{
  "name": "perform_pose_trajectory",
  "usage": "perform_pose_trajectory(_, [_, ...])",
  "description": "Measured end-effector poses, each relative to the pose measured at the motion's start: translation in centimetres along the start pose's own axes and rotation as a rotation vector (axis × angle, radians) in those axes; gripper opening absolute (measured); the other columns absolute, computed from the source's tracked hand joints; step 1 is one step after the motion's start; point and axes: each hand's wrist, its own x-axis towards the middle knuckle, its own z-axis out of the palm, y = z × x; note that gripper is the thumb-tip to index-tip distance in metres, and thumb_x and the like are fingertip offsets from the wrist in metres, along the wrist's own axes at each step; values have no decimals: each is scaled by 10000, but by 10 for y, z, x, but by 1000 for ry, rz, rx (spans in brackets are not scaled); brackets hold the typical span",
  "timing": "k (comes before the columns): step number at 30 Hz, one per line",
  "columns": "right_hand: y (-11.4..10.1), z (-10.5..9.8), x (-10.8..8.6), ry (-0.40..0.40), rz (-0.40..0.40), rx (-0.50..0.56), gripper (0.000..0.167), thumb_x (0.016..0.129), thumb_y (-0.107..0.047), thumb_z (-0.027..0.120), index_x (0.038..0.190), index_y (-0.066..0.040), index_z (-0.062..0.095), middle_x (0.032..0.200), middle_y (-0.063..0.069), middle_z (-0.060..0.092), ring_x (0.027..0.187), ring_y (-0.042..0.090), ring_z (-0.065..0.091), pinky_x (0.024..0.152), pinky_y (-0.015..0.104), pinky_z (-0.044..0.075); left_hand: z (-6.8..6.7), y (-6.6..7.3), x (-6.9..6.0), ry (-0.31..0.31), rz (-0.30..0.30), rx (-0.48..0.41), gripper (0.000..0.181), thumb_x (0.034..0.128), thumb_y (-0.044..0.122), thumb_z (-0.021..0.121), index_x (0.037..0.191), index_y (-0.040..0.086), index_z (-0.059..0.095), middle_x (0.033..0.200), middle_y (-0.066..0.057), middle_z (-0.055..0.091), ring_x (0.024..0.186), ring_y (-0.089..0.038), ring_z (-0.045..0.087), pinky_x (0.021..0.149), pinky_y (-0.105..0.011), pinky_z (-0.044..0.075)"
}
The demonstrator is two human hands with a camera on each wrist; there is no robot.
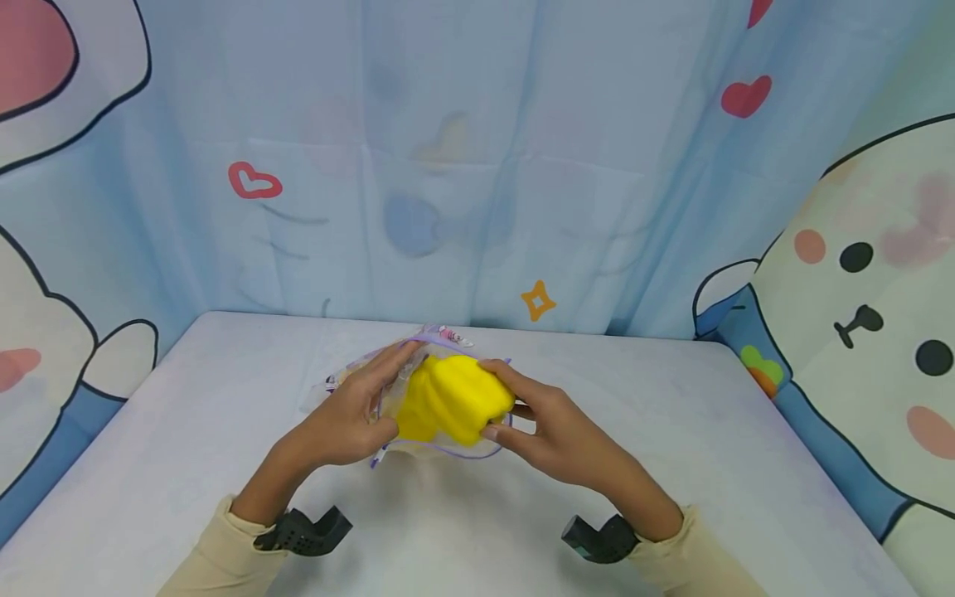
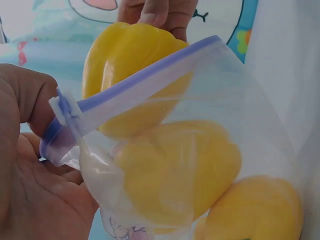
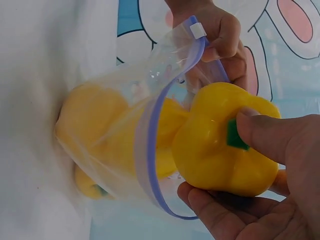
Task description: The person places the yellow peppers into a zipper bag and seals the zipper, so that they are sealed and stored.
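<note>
A yellow bell pepper (image 1: 466,398) with a green stem (image 3: 235,135) is partly inside the mouth of a clear zip bag (image 2: 250,110). My right hand (image 1: 567,431) grips this pepper at its stem end, the thumb against the stem in the right wrist view. My left hand (image 1: 346,414) holds the bag's purple-edged rim (image 2: 140,75) near the slider (image 2: 66,107), keeping the mouth wide. Deeper in the bag lie more yellow peppers (image 2: 175,170), seen hazily through the plastic; the lowest is cut off by the left wrist view's edge.
The bag lies on a white-covered table (image 1: 634,398) near its far edge. Behind stands a light blue curtain (image 1: 448,166) with cartoon animals and hearts. Dark wrist cameras (image 1: 306,532) sit at both cuffs.
</note>
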Motion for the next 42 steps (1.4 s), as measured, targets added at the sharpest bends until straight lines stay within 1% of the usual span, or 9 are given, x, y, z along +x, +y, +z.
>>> perform_pose_trajectory(8, [-3, 3, 2, 28, 25, -47, 690, 887, -109, 687, 1491, -119, 355, 1366, 14, 514, 1127, 145, 551, 913, 282, 506, -1, 1, 2, -5, 12, -2, 865, 714, -99, 556, 1521, 9, 266, 1572, -110, 257, 1425, -260, 255, 1102, -440, 307])
perform_pose_trajectory(10, [-4, 5, 4, 37, 19, -69, 694, 886, -111, 687, 1493, -114, 350, 1354, 13, 519, 1122, 141, 551, 914, 281, 505, -1, 1, 2, -5, 15, 4, 863, 715, -95, 552, 1522, 13, 266, 1572, -110, 256, 1422, -260, 260, 1079, -420, 362])
perform_pose_trajectory(18, [-3, 8, 8, 71, -2, -126, 696, 879, -106, 691, 1485, -102, 349, 1315, 28, 537, 1119, 144, 555, 918, 274, 501, -1, 3, 2, -16, 33, 5, 869, 721, -74, 536, 1534, 41, 251, 1580, -95, 239, 1425, -248, 253, 1070, -440, 370])
perform_pose_trajectory(22, [-2, 9, 10, 76, -6, -115, 684, 879, -97, 688, 1477, -102, 355, 1313, 31, 535, 1118, 149, 553, 919, 300, 506, -2, 3, 2, -14, 36, 12, 861, 725, -76, 536, 1531, 27, 250, 1579, -105, 239, 1402, -249, 289, 1010, -376, 436])
perform_pose_trajectory(26, [-2, 10, 12, 77, -17, -108, 677, 874, -85, 687, 1467, -96, 359, 1301, 33, 538, 1117, 150, 552, 924, 301, 503, -3, 4, 2, -2, 26, -2, 857, 725, -96, 539, 1525, 8, 249, 1578, -104, 241, 1400, -243, 291, 1053, -347, 397])
perform_pose_trajectory(27, [-2, 10, 12, 76, -20, -107, 676, 873, -81, 687, 1464, -95, 360, 1297, 33, 540, 1114, 150, 553, 925, 294, 501, -3, 4, 2, 1, 24, -4, 855, 726, -101, 537, 1524, 5, 250, 1577, -108, 240, 1390, -244, 303, 1000, -318, 443])
perform_pose_trajectory(29, [-2, 11, 13, 78, -18, -113, 678, 869, -74, 691, 1461, -96, 362, 1289, 29, 543, 1104, 147, 553, 923, 275, 499, -3, 4, 2, 6, 21, -10, 860, 725, -107, 538, 1526, 6, 246, 1580, -105, 234, 1414, -244, 270, 1073, -348, 369])
perform_pose_trajectory(33, [-2, 13, 15, 93, -10, -139, 683, 859, -67, 703, 1454, -109, 370, 1278, 18, 549, 1075, 141, 554, 908, 253, 504, -3, 5, 1, 6, 22, -1, 870, 729, -107, 541, 1533, 17, 231, 1587, -108, 213, 1412, -245, 276, 1035, -311, 409])
perform_pose_trajectory(42, [7, 20, 17, 182, -30, -125, 704, 846, -55, 721, 1463, -115, 386, 1311, 50, 549, 1124, 175, 570, 908, 276, 505, -1, 7, 1, 7, -3, 18, 858, 740, -92, 552, 1529, 1, 228, 1590, -115, 204, 1434, -259, 240, 1089, -380, 329])
